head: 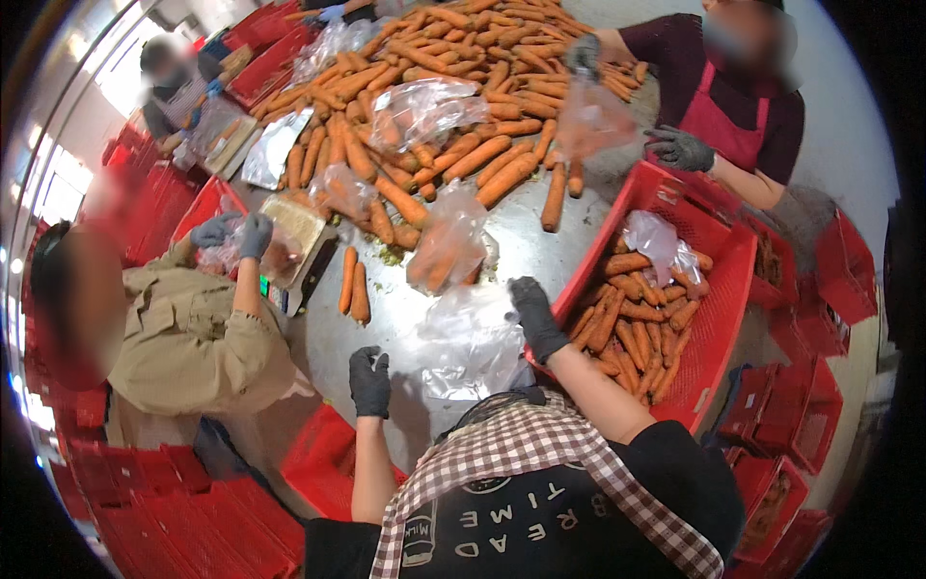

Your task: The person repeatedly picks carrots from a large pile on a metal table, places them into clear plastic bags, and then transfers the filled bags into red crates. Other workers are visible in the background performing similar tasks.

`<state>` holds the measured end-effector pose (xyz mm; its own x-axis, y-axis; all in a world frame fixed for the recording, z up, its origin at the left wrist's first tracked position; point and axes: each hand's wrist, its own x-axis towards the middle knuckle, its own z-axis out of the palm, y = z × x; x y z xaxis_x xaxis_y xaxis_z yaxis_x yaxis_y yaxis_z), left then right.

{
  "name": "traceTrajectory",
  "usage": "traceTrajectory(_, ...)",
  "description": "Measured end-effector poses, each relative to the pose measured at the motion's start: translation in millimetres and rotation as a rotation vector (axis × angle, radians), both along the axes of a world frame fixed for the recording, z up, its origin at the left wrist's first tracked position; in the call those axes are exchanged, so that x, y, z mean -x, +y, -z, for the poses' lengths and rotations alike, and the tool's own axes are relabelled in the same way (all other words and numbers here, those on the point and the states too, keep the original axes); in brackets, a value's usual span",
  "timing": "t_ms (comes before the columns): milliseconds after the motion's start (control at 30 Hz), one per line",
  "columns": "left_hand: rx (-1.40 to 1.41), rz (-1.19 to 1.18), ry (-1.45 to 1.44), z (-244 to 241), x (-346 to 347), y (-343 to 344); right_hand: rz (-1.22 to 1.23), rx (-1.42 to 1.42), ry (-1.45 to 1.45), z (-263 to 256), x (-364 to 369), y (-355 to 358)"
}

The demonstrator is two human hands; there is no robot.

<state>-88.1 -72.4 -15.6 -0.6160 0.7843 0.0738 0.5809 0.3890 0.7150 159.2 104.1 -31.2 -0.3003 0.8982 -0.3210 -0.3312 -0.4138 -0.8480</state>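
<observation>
My left hand point(370, 381), in a dark glove, is raised over the metal table point(325, 340) with its fingers curled and nothing seen in it. My right hand point(535, 318), also gloved, is at the right edge of clear plastic bags point(470, 340) lying flat before me; whether it grips them I cannot tell. Just beyond, a clear bag holding carrots point(448, 250) rests on the table. Two loose carrots point(354, 286) lie to the left. A large heap of carrots point(477, 43) covers the far part, with filled bags on and beside it.
A red plastic crate point(723, 318) with carrots and a bag stands at my right; another red crate point(318, 463) is at lower left. A co-worker on the left handles a bag beside a scale point(293, 282). A co-worker at upper right holds a bag point(597, 119). Others work farther off.
</observation>
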Motion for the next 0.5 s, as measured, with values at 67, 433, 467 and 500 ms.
traceTrajectory(67, -0.119, 0.187, 0.267, -40, -35, 24, -0.033, -0.529, -0.433, 10, 16, -3)
traceTrajectory(433, -0.136, 0.451, 0.028, -88, -81, 42, -0.119, -0.883, -1.126, -13, -6, -15)
traceTrajectory(467, -0.078, 0.485, -0.219, -95, -92, 40, -0.004, -0.832, -1.136, -9, -19, 1)
traceTrajectory(500, 0.054, 0.617, -0.601, -95, -92, 30, 0.108, -0.781, -1.139, -4, -31, 18)
